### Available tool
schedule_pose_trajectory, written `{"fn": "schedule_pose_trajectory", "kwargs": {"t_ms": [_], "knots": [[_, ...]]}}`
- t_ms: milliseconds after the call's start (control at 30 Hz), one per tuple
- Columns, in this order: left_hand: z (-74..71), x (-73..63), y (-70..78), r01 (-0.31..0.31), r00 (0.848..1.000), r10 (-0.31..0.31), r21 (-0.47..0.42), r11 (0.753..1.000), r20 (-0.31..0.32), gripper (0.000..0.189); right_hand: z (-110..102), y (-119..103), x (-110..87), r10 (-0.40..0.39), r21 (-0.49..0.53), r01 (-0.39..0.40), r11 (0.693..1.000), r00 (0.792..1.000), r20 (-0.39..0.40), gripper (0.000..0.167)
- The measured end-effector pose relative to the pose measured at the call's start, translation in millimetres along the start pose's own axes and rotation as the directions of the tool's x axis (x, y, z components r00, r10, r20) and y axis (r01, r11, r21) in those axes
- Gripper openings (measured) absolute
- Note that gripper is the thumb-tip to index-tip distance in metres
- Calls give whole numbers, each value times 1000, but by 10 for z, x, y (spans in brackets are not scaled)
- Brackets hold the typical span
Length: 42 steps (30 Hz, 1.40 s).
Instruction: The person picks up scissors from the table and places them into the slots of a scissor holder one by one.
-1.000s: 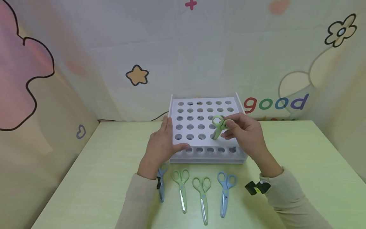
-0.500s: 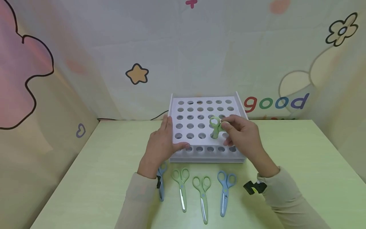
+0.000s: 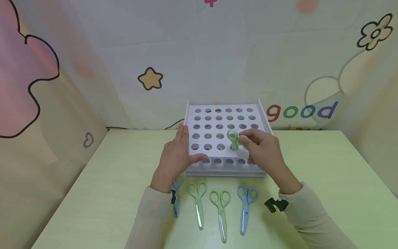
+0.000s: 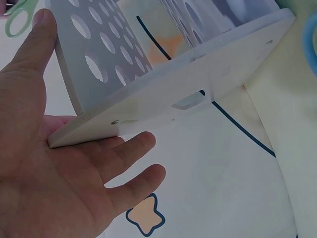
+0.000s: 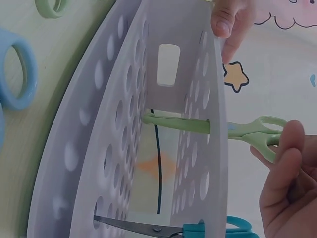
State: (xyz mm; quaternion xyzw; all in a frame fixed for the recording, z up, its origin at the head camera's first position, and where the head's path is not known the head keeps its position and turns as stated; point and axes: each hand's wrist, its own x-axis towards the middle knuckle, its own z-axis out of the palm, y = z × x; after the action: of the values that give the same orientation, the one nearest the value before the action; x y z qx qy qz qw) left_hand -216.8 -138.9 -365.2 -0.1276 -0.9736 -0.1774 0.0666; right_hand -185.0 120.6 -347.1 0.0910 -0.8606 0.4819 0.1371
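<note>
My right hand (image 3: 264,147) pinches one handle loop of green scissors (image 5: 247,130), whose blades point down through a hole in the top shelf of a white rack (image 3: 207,141). In the right wrist view the blade end meets the lower perforated shelf; I cannot tell whether it enters a hole. My left hand (image 3: 174,157) rests at the rack's front left corner, thumb along the front edge and fingers stretched along the side wall. Teal-handled scissors (image 5: 198,230) stand through both shelves in the right wrist view. In the head view my right hand hides them.
Blue scissors (image 3: 244,209), two green pairs (image 3: 222,216) and another blue pair (image 3: 176,199), partly behind the left wrist, lie on the light green table (image 3: 93,193) before the rack. A patterned curtain (image 3: 217,62) hangs close behind it.
The green scissors have gone from tilted to nearly upright and sunk deeper through the hole, my right hand shifting slightly left with them. The left hand stays on the rack.
</note>
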Motion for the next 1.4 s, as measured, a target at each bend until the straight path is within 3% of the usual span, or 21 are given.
{"fn": "schedule_pose_trajectory", "kwargs": {"t_ms": [367,667,900,1400], "knots": [[8,-3,14,-5,1000,5,1,1000,9,123,56,86,7,-17,-52,16,999,1000,-25,12],[2,16,40,0,1000,0,3,1000,13,124,84,129,-5,-80,-190,71,979,996,-44,14],[-21,15,30,3,1000,-3,-3,1000,11,124,106,127,16,-175,-214,158,964,983,-59,11],[-12,9,-3,4,1000,-4,-15,1000,14,124,193,186,55,-152,-180,139,974,987,-57,10]]}}
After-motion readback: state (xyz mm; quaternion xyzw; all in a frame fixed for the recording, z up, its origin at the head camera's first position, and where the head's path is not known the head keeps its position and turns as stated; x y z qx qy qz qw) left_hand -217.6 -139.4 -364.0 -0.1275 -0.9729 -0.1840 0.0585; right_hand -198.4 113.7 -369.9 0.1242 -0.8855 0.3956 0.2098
